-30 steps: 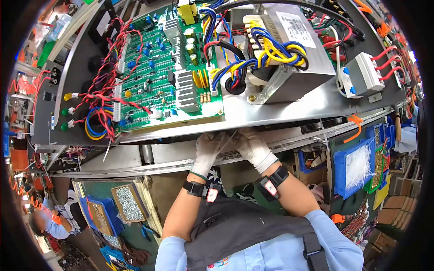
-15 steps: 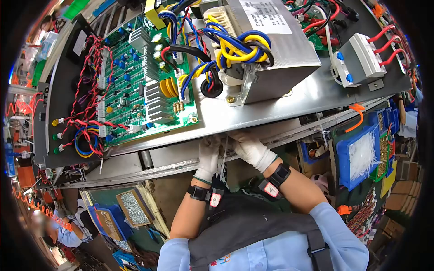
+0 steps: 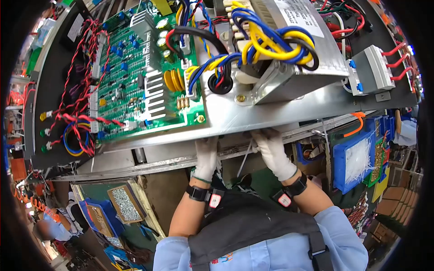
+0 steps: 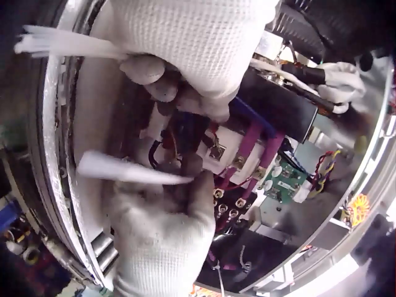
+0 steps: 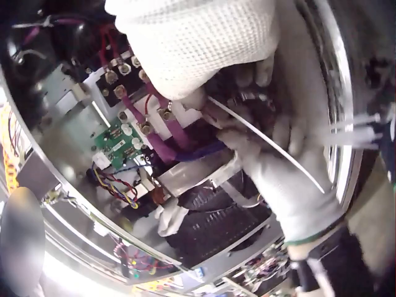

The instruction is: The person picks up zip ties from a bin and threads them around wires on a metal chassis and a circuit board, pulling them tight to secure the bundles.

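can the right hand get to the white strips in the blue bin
Probably yes: the white strips lie uncovered in the blue bin, on the same side as the right hand.

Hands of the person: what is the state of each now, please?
Left hand: closed, holding a bundle of white strips.
Right hand: closed, pinching one long white strip.

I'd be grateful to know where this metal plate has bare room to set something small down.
The plate looks bare along its front, between the green circuit board and the silver box, and again between that box and the grey block. It is crowded left of the board, with red wires.
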The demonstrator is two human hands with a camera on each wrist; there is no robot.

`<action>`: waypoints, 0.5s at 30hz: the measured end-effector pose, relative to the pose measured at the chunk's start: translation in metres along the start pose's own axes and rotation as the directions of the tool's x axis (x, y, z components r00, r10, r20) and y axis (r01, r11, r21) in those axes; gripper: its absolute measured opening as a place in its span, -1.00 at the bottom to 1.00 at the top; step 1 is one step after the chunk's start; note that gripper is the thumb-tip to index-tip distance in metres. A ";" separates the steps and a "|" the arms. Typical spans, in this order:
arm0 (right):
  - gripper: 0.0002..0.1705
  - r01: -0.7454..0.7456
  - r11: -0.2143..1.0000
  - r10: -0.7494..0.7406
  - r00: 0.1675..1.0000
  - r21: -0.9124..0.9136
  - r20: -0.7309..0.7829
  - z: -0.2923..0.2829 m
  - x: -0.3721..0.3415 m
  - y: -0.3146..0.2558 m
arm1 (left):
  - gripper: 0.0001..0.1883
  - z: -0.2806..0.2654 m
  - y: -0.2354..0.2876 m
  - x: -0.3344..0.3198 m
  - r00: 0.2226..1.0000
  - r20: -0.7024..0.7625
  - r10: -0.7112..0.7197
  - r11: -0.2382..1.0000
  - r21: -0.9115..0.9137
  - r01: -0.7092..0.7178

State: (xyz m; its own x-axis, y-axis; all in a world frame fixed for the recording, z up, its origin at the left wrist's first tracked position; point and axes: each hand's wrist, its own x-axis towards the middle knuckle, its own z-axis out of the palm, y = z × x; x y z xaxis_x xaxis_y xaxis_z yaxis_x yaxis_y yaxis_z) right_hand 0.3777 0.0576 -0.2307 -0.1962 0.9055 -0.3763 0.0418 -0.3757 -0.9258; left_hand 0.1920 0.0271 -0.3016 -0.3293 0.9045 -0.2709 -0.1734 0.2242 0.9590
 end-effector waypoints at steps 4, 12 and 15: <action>-0.68 0.346 0.929 -0.322 0.931 0.132 -0.170 0.008 -0.016 -0.013 | -0.73 0.008 -0.001 0.003 0.997 -0.059 -0.055 0.996 -0.076 0.050; -0.89 0.672 0.304 -0.824 0.541 -0.675 0.169 0.014 -0.007 -0.030 | -0.82 0.008 0.008 -0.003 0.982 -0.107 0.153 0.971 0.199 -0.130; -0.86 0.638 0.423 -0.806 0.589 -0.643 0.053 0.015 -0.013 -0.029 | -0.80 0.011 0.018 -0.004 0.960 -0.119 0.252 0.910 0.365 -0.194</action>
State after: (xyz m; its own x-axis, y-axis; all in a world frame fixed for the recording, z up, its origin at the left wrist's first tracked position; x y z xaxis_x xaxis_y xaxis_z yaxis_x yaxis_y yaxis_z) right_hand 0.3645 0.0534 -0.1983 -0.2016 0.8259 0.5266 0.5229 0.5454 -0.6551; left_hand 0.2002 0.0314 -0.2821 -0.4703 0.8820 -0.0279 0.2450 0.1609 0.9561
